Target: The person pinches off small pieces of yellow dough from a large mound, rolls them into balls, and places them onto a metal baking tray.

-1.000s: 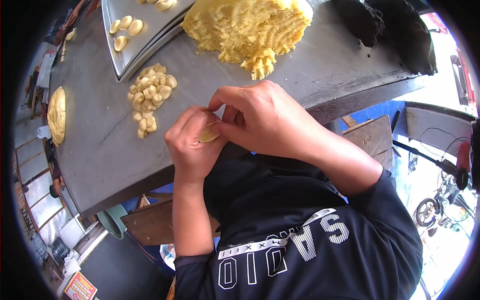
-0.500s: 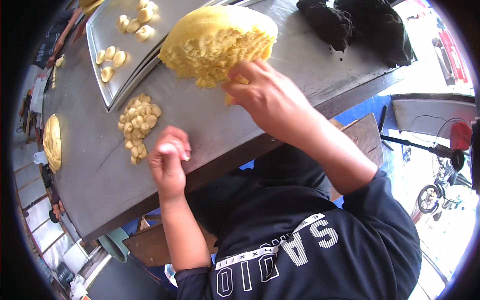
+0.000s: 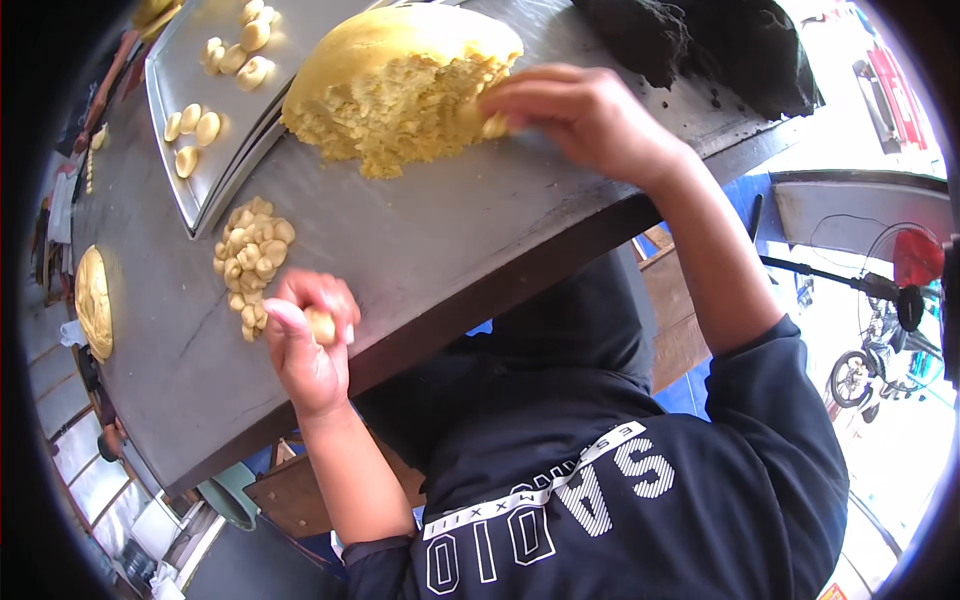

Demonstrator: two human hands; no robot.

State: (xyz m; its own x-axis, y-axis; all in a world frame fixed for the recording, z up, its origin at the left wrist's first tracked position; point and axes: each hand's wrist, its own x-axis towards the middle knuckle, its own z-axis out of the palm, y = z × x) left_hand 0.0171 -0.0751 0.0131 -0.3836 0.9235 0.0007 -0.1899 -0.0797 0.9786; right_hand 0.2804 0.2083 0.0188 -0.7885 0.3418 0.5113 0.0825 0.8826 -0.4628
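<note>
A large mound of yellow paste sits on the metal table; its top is smooth and its near side is crumbly and broken. At its right edge, my right hand has its fingers closed on a small lump of the yellow paste, blurred by motion. To the left, my left hand is curled around a small pale dough ball, with the thumb raised. Just beyond it lies a heap of small dough pieces.
A metal tray with several round dough balls stands at the far left. A flat yellow dough round lies near the left edge. Crumpled black plastic covers the far right corner of the table.
My left hand has moved slightly nearer the dough heap, and a dough ball now shows in it. The right hand has shifted right and away along the mound's edge.
</note>
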